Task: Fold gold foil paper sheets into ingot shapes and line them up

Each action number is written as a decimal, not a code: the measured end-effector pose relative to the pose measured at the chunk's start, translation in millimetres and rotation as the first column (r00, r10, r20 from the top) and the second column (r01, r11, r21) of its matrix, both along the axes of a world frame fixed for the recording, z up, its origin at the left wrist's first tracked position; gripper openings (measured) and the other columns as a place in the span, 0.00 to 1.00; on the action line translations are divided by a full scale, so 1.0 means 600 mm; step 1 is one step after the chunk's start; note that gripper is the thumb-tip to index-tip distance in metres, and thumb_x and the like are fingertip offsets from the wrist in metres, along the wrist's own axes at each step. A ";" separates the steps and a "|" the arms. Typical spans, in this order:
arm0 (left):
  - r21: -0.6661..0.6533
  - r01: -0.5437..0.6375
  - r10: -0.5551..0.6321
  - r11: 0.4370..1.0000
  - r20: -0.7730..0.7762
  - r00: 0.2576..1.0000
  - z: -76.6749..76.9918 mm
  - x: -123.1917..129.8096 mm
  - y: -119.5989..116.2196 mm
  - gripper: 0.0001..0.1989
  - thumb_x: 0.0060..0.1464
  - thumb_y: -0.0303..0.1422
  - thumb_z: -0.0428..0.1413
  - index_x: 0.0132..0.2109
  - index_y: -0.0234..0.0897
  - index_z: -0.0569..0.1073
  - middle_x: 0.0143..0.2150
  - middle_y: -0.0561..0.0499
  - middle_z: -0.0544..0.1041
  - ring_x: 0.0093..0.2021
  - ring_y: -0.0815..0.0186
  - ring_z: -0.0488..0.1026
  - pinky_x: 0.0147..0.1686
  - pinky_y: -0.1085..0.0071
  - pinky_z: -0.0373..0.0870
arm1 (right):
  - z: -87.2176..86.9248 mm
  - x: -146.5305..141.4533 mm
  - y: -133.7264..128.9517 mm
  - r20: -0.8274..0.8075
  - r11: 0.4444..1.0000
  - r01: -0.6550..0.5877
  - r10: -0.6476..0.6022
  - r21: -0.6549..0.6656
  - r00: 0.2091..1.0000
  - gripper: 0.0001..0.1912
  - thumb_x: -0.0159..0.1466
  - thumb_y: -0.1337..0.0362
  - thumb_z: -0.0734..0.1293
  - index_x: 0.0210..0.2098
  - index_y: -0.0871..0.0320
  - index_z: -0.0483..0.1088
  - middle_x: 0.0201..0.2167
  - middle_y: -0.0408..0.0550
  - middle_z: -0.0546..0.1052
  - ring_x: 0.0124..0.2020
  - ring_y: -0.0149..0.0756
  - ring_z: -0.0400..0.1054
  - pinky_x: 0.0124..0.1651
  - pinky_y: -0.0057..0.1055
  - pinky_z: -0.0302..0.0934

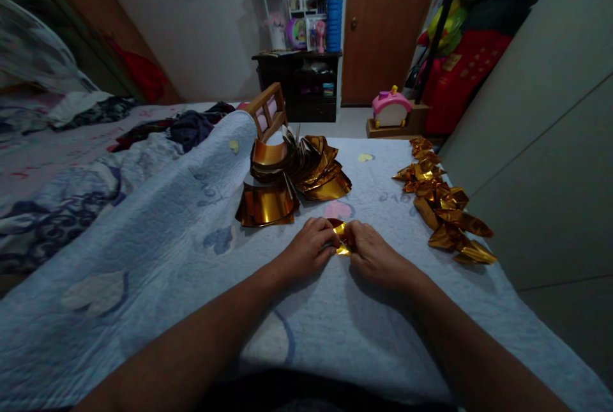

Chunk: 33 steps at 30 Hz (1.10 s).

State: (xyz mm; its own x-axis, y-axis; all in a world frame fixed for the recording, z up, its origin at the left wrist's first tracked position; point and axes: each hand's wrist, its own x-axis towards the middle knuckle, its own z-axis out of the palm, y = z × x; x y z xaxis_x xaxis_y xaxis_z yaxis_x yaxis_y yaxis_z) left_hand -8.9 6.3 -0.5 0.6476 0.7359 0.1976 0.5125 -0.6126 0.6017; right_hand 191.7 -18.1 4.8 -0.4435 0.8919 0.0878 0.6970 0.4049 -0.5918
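Observation:
My left hand [309,247] and my right hand [373,252] meet over a light blue quilt [191,252], both pinching one small piece of gold foil paper [341,237] that shows between the fingertips. Most of that piece is hidden by my fingers. Just beyond my hands stands a curled stack of gold foil sheets [287,179]. To the right lies a row of several folded gold foil pieces [443,204].
A wooden frame [267,110] pokes up behind the foil stack. Rumpled bedding and dark clothes [191,126] lie to the left. A grey wardrobe [550,144] runs along the right. A pink toy [390,107], a dark shelf unit [304,83] and a brown door [385,22] stand at the back.

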 end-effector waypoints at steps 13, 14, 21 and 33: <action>0.009 -0.001 -0.001 1.000 0.162 0.987 0.013 -0.032 0.011 0.18 0.50 0.17 0.48 0.46 0.38 0.71 0.49 0.45 0.72 0.50 0.61 0.71 0.51 0.64 0.70 | 0.011 0.007 0.002 0.029 0.994 -0.092 0.091 0.059 0.995 0.11 0.57 0.77 0.61 0.37 0.56 0.64 0.37 0.48 0.70 0.40 0.38 0.63 0.43 0.34 0.58; 0.015 -0.031 0.029 0.999 0.151 0.988 0.014 -0.033 0.012 0.18 0.50 0.17 0.49 0.46 0.38 0.71 0.48 0.45 0.72 0.49 0.61 0.71 0.51 0.64 0.70 | 0.011 0.007 0.002 0.040 0.994 -0.087 0.085 0.068 0.996 0.12 0.57 0.77 0.61 0.37 0.56 0.64 0.37 0.48 0.70 0.39 0.37 0.63 0.43 0.33 0.58; 0.081 -0.115 0.114 0.990 0.015 0.993 -0.003 -0.032 0.022 0.17 0.52 0.18 0.48 0.46 0.38 0.71 0.46 0.45 0.74 0.49 0.58 0.70 0.52 0.59 0.69 | 0.003 0.001 0.007 0.035 0.993 -0.055 0.051 0.101 0.998 0.05 0.63 0.74 0.63 0.36 0.57 0.66 0.35 0.49 0.71 0.37 0.37 0.63 0.41 0.33 0.57; 0.069 -0.092 0.090 0.993 0.040 0.995 -0.002 -0.029 0.026 0.15 0.53 0.20 0.53 0.46 0.38 0.73 0.50 0.46 0.76 0.52 0.58 0.71 0.54 0.59 0.68 | 0.015 0.015 0.011 -0.076 0.999 -0.036 0.033 -0.032 0.997 0.07 0.65 0.73 0.61 0.32 0.57 0.66 0.34 0.46 0.72 0.35 0.35 0.65 0.39 0.30 0.59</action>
